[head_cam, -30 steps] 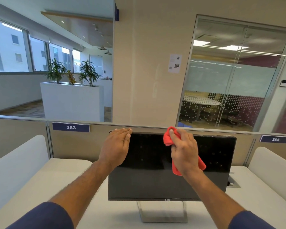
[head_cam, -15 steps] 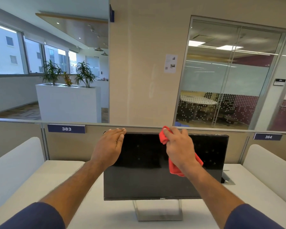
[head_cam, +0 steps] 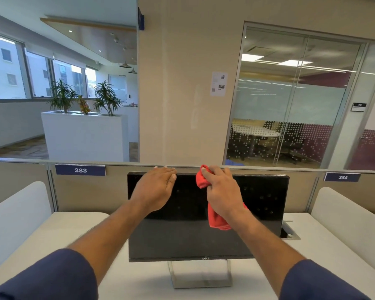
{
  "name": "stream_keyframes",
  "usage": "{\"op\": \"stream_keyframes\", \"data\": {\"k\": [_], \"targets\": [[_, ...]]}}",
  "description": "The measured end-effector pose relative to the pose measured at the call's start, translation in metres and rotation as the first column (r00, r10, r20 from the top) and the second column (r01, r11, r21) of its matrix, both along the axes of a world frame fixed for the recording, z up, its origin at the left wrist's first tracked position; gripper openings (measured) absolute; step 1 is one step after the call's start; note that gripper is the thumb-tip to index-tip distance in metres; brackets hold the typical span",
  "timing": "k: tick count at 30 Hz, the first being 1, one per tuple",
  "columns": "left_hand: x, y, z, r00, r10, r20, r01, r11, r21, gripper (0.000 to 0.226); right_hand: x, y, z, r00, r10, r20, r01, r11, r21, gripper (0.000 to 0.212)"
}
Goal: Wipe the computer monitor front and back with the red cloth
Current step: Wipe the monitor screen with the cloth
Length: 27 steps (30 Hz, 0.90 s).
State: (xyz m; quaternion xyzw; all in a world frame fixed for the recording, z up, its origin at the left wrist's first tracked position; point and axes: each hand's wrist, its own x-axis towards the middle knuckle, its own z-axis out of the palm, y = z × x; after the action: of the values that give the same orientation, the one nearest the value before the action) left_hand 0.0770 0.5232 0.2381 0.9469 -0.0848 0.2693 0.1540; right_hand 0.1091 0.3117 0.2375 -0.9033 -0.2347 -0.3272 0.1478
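A black Dell monitor [head_cam: 182,234] stands on a silver stand in the middle of the white desk [head_cam: 323,267], its dark screen facing me. My left hand [head_cam: 156,189] lies flat with fingers together over the screen's upper left part, the fingertips reaching the top edge. My right hand [head_cam: 223,193] grips the red cloth [head_cam: 217,221] near the top edge at the screen's middle. One bunch of cloth sticks up past my fingers and a tail hangs down below my wrist. The monitor's back is hidden.
A beige partition [head_cam: 91,191] with number plates 383 and 384 runs right behind the monitor. White curved dividers [head_cam: 15,213] flank the desk on both sides. A cable cut-out [head_cam: 289,231] sits in the desk right of the monitor. Beyond are a pillar, planters and a glass-walled room.
Both hands have crept up towards the monitor's top edge, the right one carrying the cloth with it. The view has shifted slightly; the monitor itself has not moved.
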Motion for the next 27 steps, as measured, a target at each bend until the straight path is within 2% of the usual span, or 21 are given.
{"op": "stream_keyframes", "data": {"k": [3,7,11,16,19,22,24,27], "targets": [[0.004,-0.014,-0.002,1.000,-0.017,0.010,0.017,1.000,-0.021,0.045,0.008,-0.014,-0.003,0.999,-0.016,0.052,0.017,1.000,-0.024,0.051],[0.002,-0.011,-0.008,0.999,-0.007,0.033,0.010,0.997,-0.080,0.043,0.015,-0.047,-0.020,0.991,-0.041,0.130,0.024,0.992,0.124,0.059],[0.003,-0.013,-0.010,0.999,-0.001,0.043,0.006,0.993,-0.114,0.042,0.013,-0.046,-0.034,0.963,0.146,0.225,-0.155,0.988,0.022,0.069],[0.003,-0.013,-0.011,0.999,0.000,0.047,0.006,0.990,-0.138,0.042,0.016,-0.022,-0.049,0.960,0.122,0.252,-0.135,0.990,0.035,0.061],[0.004,-0.011,-0.011,0.998,-0.017,0.056,0.025,0.990,-0.137,0.041,0.011,-0.015,-0.076,0.953,0.204,0.225,-0.164,0.969,-0.185,0.066],[0.002,-0.011,-0.011,0.998,-0.018,0.068,0.027,0.990,-0.140,0.041,0.004,-0.024,-0.118,0.960,0.266,0.087,-0.204,0.879,-0.431,0.076],[0.000,-0.011,-0.011,0.998,-0.020,0.063,0.028,0.991,-0.131,0.041,-0.001,-0.034,-0.137,0.970,0.243,0.012,-0.205,0.842,-0.499,0.081],[0.000,-0.011,-0.011,0.998,-0.024,0.060,0.032,0.991,-0.129,0.041,0.000,-0.042,-0.129,0.967,0.245,0.075,-0.176,0.848,-0.501,0.081]]}}
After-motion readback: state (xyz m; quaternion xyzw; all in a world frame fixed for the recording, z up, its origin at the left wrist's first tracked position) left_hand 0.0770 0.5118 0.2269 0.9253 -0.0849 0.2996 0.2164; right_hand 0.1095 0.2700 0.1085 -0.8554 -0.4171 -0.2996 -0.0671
